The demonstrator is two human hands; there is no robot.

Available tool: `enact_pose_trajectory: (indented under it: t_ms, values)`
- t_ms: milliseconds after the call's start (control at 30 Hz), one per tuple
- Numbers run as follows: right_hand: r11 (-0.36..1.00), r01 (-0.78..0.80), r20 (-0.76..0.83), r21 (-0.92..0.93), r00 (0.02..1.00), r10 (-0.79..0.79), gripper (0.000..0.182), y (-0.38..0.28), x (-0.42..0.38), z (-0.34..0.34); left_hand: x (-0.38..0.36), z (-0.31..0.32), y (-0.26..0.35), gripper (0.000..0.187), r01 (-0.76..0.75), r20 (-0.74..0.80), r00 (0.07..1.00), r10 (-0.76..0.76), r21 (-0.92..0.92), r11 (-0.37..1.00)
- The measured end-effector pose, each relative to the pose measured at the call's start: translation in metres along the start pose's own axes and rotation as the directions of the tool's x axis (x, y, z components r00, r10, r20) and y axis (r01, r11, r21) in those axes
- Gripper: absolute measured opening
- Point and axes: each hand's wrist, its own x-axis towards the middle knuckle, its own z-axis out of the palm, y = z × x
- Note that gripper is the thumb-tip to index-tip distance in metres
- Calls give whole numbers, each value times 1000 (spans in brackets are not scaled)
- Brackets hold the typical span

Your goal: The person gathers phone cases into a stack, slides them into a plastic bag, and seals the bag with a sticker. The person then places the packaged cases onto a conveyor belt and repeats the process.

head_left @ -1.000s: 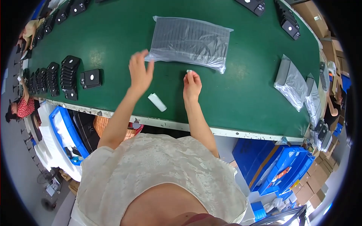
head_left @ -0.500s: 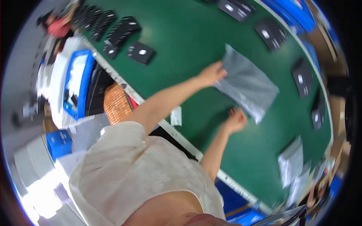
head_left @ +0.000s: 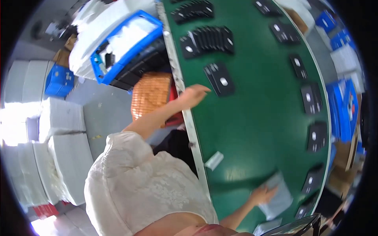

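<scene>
My left hand [head_left: 193, 96] is over the table's near edge, holding nothing, with its fingers stretched toward a small stack of flat black packs [head_left: 224, 82] with white labels. A short gap separates the fingertips from that stack. At the lower right my right hand [head_left: 261, 196] has hold of a grey plastic bag [head_left: 278, 200], its fingers at the bag's left side and partly blurred. Another plastic bag [head_left: 267, 226] lies just below it, partly cut off by the glasses. A small white packet [head_left: 214, 161] rests on the green table [head_left: 252, 129] between my hands.
Rows of black packs [head_left: 208, 41] stand at the top of the table. More stacks [head_left: 312, 98] line the far edge. Left of the table are a blue-rimmed bin [head_left: 118, 70], an orange woven seat back [head_left: 151, 96] and large white wrapped blocks [head_left: 69, 159].
The view has turned. My left hand has let go of the grey plastic bag and moved toward the black packs. My right hand now has the bag, farther to the lower right.
</scene>
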Motion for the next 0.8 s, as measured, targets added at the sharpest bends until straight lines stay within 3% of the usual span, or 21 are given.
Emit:
enact_pose_trajectory:
  t_ms: [33, 67, 100, 133, 167, 200, 267, 300, 400, 433, 533, 600, 667, 700, 733, 767, 800]
  values:
    - [995, -45, 51, -94, 997, 50, 24, 2, -11, -2, 3, -46, -32, 22, 260, -153, 950, -271, -88, 961]
    - [979, -124, -20, -160, 992, 122, 37, -9, -31, -2, 8, -93, -84, 20, 219, -373, 912, -169, 95, 971]
    - [977, -167, 146, -134, 972, 186, 51, -52, -32, -33, 13, -143, -125, 18, 225, -513, 852, -107, 174, 959]
    - [972, -222, 409, 80, 896, 171, 55, -97, -40, -52, 15, -188, -162, 17, 247, -624, 780, -43, 244, 938]
    - [864, -211, 399, 456, 917, 14, 59, -148, -64, -56, 19, -228, -195, 16, 331, -691, 718, -77, 243, 912]
    - [634, -348, 457, 691, 889, -10, 66, -226, -70, -88, 24, -263, -230, 15, 412, -750, 652, -111, 228, 882]
    - [916, -104, 516, 387, 848, -121, 70, -330, -39, -158, 36, -315, -300, 16, 536, -764, 575, -292, 81, 841]
    - [917, -85, 505, 391, 853, -136, 70, -340, -38, -143, 38, -333, -332, 16, 542, -775, 558, -297, 69, 838]
    - [812, -55, 355, 580, 915, -192, 69, -335, -64, -78, 50, -370, -414, 19, 661, -555, 675, -486, 163, 733]
    - [816, -50, 349, 576, 918, -190, 69, -346, -55, -68, 53, -376, -434, 19, 658, -555, 675, -486, 154, 737]
    - [683, -188, 332, 706, 940, -84, 74, -348, -12, -45, 62, -374, -479, 21, 693, -508, 693, -511, 276, 666]
    - [587, -263, 330, 766, 944, -8, 77, -337, 19, -46, 71, -372, -500, 21, 695, -503, 686, -525, 241, 677]
    - [661, -202, 333, 722, 940, -77, 76, -341, 42, -43, 69, -371, -513, 22, 710, -511, 668, -541, 219, 669]
    - [704, -148, 344, 695, 928, -144, 75, -351, 49, -46, 63, -367, -516, 20, 688, -574, 657, -488, 192, 700]
    - [712, -165, 346, 682, 931, -117, 75, -367, 60, -57, 60, -364, -516, 18, 656, -635, 643, -427, 170, 736]
    - [868, -140, 433, 477, 897, -93, 78, -386, 74, -72, 64, -364, -517, 18, 631, -617, 667, -417, 171, 757]
    - [965, -92, 515, 244, 856, -48, 80, -394, 80, -83, 68, -366, -515, 18, 637, -720, 601, -348, 169, 752]
